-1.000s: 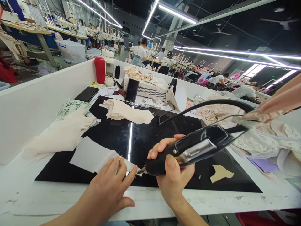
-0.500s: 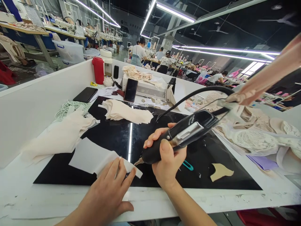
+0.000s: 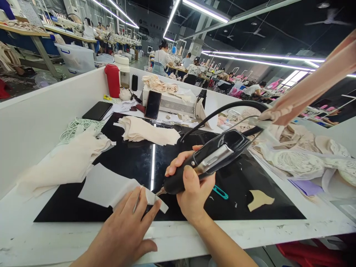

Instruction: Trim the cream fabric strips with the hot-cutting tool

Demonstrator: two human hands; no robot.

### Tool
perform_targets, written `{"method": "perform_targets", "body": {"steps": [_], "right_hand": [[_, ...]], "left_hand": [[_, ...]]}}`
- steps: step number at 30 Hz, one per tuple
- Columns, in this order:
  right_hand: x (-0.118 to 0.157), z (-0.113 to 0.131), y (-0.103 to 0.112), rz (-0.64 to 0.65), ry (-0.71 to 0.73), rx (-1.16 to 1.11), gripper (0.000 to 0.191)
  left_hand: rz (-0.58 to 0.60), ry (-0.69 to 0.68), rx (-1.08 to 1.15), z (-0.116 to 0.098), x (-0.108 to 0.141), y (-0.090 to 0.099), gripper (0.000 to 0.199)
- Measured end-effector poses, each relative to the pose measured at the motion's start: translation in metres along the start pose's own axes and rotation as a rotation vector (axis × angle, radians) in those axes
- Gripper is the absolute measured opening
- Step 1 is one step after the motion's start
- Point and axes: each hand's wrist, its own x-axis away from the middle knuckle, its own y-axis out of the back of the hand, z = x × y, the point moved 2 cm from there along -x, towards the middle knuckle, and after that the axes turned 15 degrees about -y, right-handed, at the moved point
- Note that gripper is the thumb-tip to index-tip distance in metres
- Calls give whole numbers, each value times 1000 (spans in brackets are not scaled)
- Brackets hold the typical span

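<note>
My left hand (image 3: pixel 125 222) lies with its fingers spread on a white fabric piece (image 3: pixel 101 185), pressing its narrow right end onto a glossy black board (image 3: pixel 233 200). My right hand (image 3: pixel 191 196) is wrapped round a black corded hand tool (image 3: pixel 211 159) with a silver lever and a thin metal tip. That tip meets the fabric's upper edge, just beyond my left fingertips; whether it touches the cloth I cannot tell. A pink cloth strap (image 3: pixel 314 85) is tied to the tool's rear end. Teal thread snips (image 3: pixel 220 192) and a beige scrap (image 3: pixel 260 200) lie to the right.
Cream fabric stacks lie behind (image 3: pixel 150 131) and at left (image 3: pixel 58 163). A phone (image 3: pixel 152 105) leans on a white vented box (image 3: pixel 175 105). Lacy garment pieces (image 3: pixel 297 159) pile up at right. The tool's black cable (image 3: pixel 217 111) arches over the board. Low white walls (image 3: pixel 50 100) border the table.
The view has shifted slightly, so most things appear a little further left. Both hands and the tool keep nearly the same places on the fabric.
</note>
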Motion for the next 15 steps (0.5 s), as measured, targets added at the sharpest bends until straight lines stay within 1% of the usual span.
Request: {"method": "perform_targets", "body": {"steps": [3,5,8,11,15], "right_hand": [[-1,-1,-2,16,-19,-9,30],[-3,-2,-4,29,-17,-35,30],[-6,-6,-9,45,-5,-72,34],[-8,-10,-12,52,-18,-82,37],[-9,-12,-13,48,-34,-54,36]], "left_hand": [[-78,33,8,-2,5,-11,100],[-104,49,6,-2,8,-16,97],[-101,38,-3,0,10,-20,96],[-95,10,-31,2,12,-20,99],[-91,14,-27,2,13,-21,100]]}}
